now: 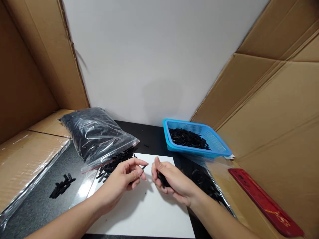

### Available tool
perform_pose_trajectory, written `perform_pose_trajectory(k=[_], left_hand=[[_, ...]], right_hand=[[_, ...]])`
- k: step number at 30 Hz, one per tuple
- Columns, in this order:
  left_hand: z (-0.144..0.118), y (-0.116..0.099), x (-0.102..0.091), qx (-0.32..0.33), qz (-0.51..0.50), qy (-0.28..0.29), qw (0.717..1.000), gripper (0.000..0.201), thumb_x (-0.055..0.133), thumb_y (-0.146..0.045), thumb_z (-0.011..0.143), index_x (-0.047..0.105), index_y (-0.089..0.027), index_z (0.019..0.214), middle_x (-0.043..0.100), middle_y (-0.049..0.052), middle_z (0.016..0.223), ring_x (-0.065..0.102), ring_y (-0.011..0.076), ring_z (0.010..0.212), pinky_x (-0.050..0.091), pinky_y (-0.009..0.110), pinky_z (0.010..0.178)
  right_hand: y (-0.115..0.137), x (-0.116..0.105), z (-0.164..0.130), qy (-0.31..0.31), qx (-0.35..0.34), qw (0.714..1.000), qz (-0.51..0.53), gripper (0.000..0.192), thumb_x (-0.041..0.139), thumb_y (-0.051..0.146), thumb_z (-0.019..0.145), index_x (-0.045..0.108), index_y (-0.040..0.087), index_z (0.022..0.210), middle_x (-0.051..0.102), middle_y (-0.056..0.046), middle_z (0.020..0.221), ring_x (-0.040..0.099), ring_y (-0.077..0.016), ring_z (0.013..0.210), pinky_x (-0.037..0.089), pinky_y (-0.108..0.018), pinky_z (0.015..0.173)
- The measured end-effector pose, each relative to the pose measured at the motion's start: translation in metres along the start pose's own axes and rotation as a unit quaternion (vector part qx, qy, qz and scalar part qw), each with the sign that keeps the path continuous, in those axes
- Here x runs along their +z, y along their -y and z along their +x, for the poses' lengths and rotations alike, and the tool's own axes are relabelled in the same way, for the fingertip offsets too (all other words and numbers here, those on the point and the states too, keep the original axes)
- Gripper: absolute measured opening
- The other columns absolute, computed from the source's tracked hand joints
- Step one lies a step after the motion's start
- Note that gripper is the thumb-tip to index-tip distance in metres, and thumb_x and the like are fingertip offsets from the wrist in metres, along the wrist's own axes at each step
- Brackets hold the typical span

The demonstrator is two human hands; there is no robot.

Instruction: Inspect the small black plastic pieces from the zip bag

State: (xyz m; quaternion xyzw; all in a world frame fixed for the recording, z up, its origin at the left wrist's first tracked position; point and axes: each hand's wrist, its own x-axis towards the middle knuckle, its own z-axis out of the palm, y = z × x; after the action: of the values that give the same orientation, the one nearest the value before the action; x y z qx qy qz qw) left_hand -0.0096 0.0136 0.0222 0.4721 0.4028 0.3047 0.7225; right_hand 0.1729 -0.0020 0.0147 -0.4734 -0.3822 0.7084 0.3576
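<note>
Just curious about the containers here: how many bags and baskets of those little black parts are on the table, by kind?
Clear plastic bags: 2, a full one and a flatter one
Blue basket: 1
Total: 3

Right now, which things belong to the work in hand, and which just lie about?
In use: left hand pinching a black piece; right hand holding black pieces; bag; white sheet; blue basket.
Lying about: red strip; small pile; cardboard.
</note>
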Motion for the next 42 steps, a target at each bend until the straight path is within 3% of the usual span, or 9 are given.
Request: perform_pose_trajectory(k=[3, 8, 15, 20, 24, 27, 31, 37, 42], left_hand=[[0.002, 0.001, -0.003, 0.015, -0.013, -0.022, 1.000, 0.028, 0.070, -0.035, 0.080, 0.066, -0.018, 0.102, 0.060, -0.001, 0.074, 0.035, 0.0055, 0.051, 0.018, 0.023, 0.050], [0.006, 0.003, -0.008, 0.032, -0.059, -0.065, 0.996, 0.028, 0.071, -0.033, 0.079, 0.065, -0.017, 0.101, 0.059, -0.002, 0.071, 0.033, 0.0053, 0.050, 0.018, 0.022, 0.049], [0.009, 0.004, -0.012, 0.055, -0.096, -0.109, 0.988, 0.029, 0.072, -0.030, 0.077, 0.065, -0.015, 0.101, 0.059, -0.002, 0.074, 0.034, 0.0030, 0.049, 0.017, 0.019, 0.046], [0.009, 0.002, -0.013, 0.055, -0.100, -0.131, 0.985, 0.030, 0.072, -0.028, 0.075, 0.066, -0.015, 0.102, 0.060, -0.001, 0.073, 0.037, 0.0036, 0.050, 0.022, 0.018, 0.048], [0.010, 0.001, -0.012, 0.053, -0.101, -0.124, 0.986, 0.031, 0.073, -0.029, 0.074, 0.066, -0.016, 0.101, 0.060, -0.002, 0.072, 0.037, 0.0038, 0.049, 0.021, 0.019, 0.046], [0.010, 0.001, -0.012, 0.051, -0.099, -0.117, 0.987, 0.030, 0.072, -0.029, 0.076, 0.066, -0.016, 0.102, 0.060, -0.002, 0.073, 0.036, 0.0035, 0.048, 0.019, 0.019, 0.045], [0.010, 0.001, -0.012, 0.046, -0.100, -0.113, 0.988, 0.029, 0.072, -0.028, 0.077, 0.066, -0.016, 0.102, 0.059, -0.002, 0.072, 0.035, 0.0031, 0.048, 0.017, 0.019, 0.044], [0.009, 0.000, -0.012, 0.048, -0.094, -0.111, 0.988, 0.025, 0.070, -0.027, 0.080, 0.066, -0.016, 0.102, 0.059, -0.003, 0.072, 0.034, 0.0023, 0.048, 0.019, 0.017, 0.045], [0.008, -0.001, -0.012, 0.045, -0.094, -0.125, 0.987, 0.028, 0.071, -0.028, 0.078, 0.066, -0.016, 0.103, 0.059, -0.002, 0.072, 0.036, 0.0025, 0.049, 0.020, 0.016, 0.046]], right_hand=[[-0.007, 0.007, 0.003, 0.015, 0.021, 0.990, 0.137, 0.053, 0.068, 0.063, 0.077, 0.066, 0.011, 0.077, 0.060, -0.003, 0.063, 0.053, -0.0074, 0.050, 0.028, -0.015, 0.039], [0.002, 0.009, -0.001, -0.019, 0.033, 0.960, 0.278, 0.045, 0.063, 0.048, 0.089, 0.070, 0.004, 0.099, 0.071, -0.015, 0.088, 0.068, -0.0129, 0.072, 0.052, -0.018, 0.062], [0.006, 0.011, -0.002, -0.036, 0.041, 0.945, 0.321, 0.056, 0.043, 0.051, 0.098, 0.066, 0.002, 0.111, 0.068, -0.022, 0.116, 0.073, -0.0232, 0.097, 0.057, -0.030, 0.088], [0.004, 0.008, -0.003, -0.004, 0.016, 0.949, 0.314, 0.046, 0.066, 0.047, 0.087, 0.068, 0.005, 0.106, 0.071, -0.020, 0.112, 0.071, -0.0270, 0.104, 0.055, -0.035, 0.094], [-0.002, 0.007, -0.001, 0.005, -0.017, 0.956, 0.292, 0.037, 0.085, 0.017, 0.071, 0.070, 0.007, 0.103, 0.072, -0.017, 0.109, 0.070, -0.0240, 0.105, 0.053, -0.029, 0.095], [-0.009, 0.006, 0.003, -0.025, -0.030, 0.955, 0.293, 0.028, 0.083, 0.005, 0.068, 0.073, 0.008, 0.094, 0.075, -0.012, 0.095, 0.073, -0.0139, 0.088, 0.056, -0.016, 0.082], [-0.013, 0.009, 0.006, -0.063, -0.002, 0.941, 0.333, 0.006, 0.073, 0.014, 0.084, 0.073, 0.008, 0.085, 0.072, -0.007, 0.074, 0.069, -0.0068, 0.061, 0.055, -0.009, 0.061], [-0.005, 0.019, 0.001, -0.059, 0.028, 0.926, 0.372, 0.045, 0.037, 0.035, 0.104, 0.070, 0.005, 0.094, 0.076, -0.019, 0.091, 0.075, -0.0160, 0.076, 0.059, -0.024, 0.075], [-0.005, 0.020, 0.001, -0.029, 0.004, 0.923, 0.383, 0.058, 0.034, 0.049, 0.101, 0.069, 0.003, 0.097, 0.075, -0.022, 0.098, 0.073, -0.0241, 0.097, 0.054, -0.034, 0.093]])
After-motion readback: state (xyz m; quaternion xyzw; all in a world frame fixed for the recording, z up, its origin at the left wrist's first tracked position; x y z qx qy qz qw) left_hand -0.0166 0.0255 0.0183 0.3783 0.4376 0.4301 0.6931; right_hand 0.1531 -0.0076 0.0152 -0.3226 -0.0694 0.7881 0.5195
